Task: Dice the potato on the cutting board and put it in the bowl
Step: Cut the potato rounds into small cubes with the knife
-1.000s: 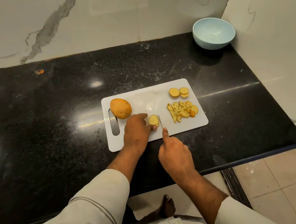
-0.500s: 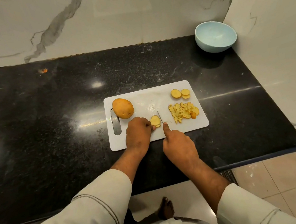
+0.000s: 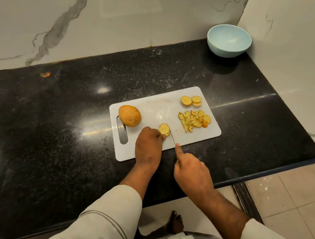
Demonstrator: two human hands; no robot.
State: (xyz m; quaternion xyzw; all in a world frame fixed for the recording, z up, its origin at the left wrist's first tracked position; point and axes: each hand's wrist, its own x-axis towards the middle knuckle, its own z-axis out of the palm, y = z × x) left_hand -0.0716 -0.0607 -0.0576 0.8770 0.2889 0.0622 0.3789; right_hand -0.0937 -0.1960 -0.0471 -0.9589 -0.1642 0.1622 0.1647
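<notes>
Potato slices [image 3: 164, 129], small stack near board centre, pinned by left hand [image 3: 148, 147], fingertips curled right at the cut line. Right hand [image 3: 192, 172] grips knife [image 3: 172, 137], forefinger along the spine, blade touching the stack's right edge. Risk: blade nicks fingertips, or stack slips. Diced pile [image 3: 194, 121] at 3 o'clock; uncut potato half [image 3: 130, 115] at 10; cutting board [image 3: 156, 105] unanchored; bowl [image 3: 229, 40] at 1, well apart: spill risk in transfer.
</notes>
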